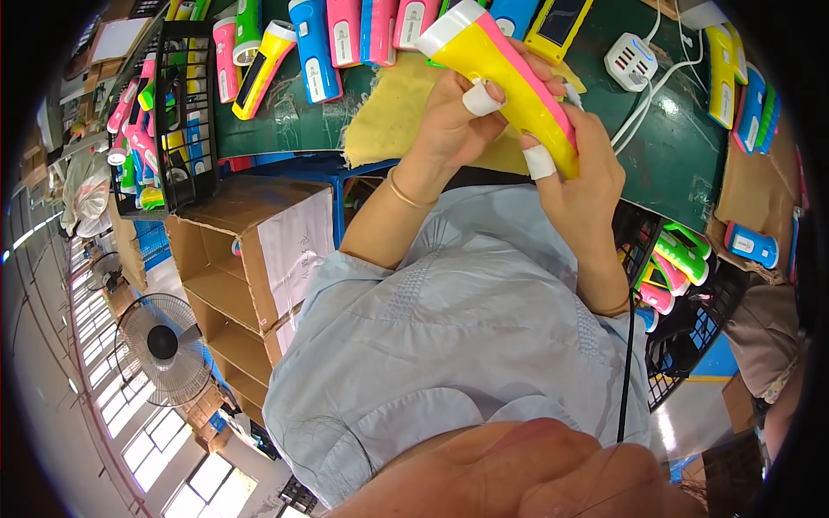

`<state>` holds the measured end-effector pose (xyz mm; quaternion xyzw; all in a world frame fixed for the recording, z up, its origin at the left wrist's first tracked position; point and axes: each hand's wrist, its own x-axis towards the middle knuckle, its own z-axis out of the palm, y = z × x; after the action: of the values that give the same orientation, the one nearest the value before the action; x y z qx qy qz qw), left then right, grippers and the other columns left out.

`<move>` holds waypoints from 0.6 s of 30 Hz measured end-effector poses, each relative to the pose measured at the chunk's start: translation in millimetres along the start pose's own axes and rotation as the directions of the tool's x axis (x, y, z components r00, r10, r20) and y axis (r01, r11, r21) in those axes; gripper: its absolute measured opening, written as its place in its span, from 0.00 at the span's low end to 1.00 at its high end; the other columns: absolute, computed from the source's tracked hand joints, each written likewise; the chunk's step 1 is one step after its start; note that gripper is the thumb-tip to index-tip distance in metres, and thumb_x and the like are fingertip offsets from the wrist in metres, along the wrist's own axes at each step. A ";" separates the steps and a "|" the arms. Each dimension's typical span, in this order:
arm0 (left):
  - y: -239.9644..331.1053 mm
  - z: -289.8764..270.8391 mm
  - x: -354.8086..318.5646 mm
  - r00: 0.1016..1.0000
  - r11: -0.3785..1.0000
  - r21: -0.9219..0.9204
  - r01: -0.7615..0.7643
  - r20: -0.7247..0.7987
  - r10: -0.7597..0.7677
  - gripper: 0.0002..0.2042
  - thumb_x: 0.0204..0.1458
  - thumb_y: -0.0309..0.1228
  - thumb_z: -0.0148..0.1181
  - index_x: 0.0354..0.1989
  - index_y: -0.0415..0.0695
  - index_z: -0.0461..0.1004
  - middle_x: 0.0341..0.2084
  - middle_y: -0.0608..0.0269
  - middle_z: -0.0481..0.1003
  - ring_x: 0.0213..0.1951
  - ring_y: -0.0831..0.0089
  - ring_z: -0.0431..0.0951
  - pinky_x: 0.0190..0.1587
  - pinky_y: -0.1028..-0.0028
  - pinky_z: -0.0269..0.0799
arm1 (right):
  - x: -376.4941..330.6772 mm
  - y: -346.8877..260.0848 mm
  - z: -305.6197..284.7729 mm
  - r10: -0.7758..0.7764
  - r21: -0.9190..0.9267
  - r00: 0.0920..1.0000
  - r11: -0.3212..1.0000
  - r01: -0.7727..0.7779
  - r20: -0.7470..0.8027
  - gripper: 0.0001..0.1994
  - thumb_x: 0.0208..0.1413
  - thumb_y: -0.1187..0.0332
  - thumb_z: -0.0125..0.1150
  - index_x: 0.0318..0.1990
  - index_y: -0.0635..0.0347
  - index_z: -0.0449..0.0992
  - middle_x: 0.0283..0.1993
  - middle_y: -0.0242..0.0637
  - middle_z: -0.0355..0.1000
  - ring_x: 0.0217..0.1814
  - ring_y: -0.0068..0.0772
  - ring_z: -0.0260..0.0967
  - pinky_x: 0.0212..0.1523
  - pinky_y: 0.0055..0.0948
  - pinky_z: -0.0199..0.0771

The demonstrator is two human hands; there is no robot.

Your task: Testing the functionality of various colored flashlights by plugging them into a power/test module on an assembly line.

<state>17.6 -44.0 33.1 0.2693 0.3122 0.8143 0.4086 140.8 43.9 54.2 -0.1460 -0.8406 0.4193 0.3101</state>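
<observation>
Gripping a yellow-and-pink flashlight (505, 73) from both sides, the hands sit close together at about 12 o'clock in the view. Left hand (453, 116) is wrapped on the flashlight's lower left side, thumb with a white tape wrap pressed on the yellow body, a thin bangle (404, 194) at the wrist. Right hand (587, 168) is clamped on the handle end at 1 o'clock, a taped finger lying on the yellow side, pink strip facing up. Flashlight tilts with its white head toward 11 o'clock, held above the green surface (682, 147), not touching it. Under the hands lies a yellow cloth (384, 121) on the surface. Along the far edge at 11 to 12 o'clock is a row of flashlights (328, 39) in pink, blue, yellow, green. White power strip (631, 60) with white cables at 1 o'clock; more flashlights (743, 86) at 2 o'clock. Black wire rack (177, 112) holding flashlights at 10 o'clock. Open cardboard box (250, 250) at 9 o'clock, beside the person's light blue sleeve. Black crate with green and pink flashlights (678, 263) at 3 o'clock. Floor fan (162, 345) at 8 o'clock.
</observation>
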 end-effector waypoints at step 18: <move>205.9 -249.2 217.9 0.856 -0.373 0.833 0.408 -0.207 0.474 0.16 0.45 0.24 0.49 0.45 0.36 0.66 0.41 0.39 0.69 0.42 0.51 0.71 0.44 0.62 0.68 | 57.6 172.7 -222.8 0.152 -0.537 0.617 0.363 -0.761 -0.772 0.26 0.50 0.53 0.50 0.48 0.70 0.68 0.39 0.57 0.71 0.40 0.55 0.70 0.42 0.43 0.68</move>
<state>-371.2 -31.3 58.6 0.2643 0.9278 0.2278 -0.1321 237.8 314.5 41.3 -0.6452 -0.6980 -0.0358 0.3085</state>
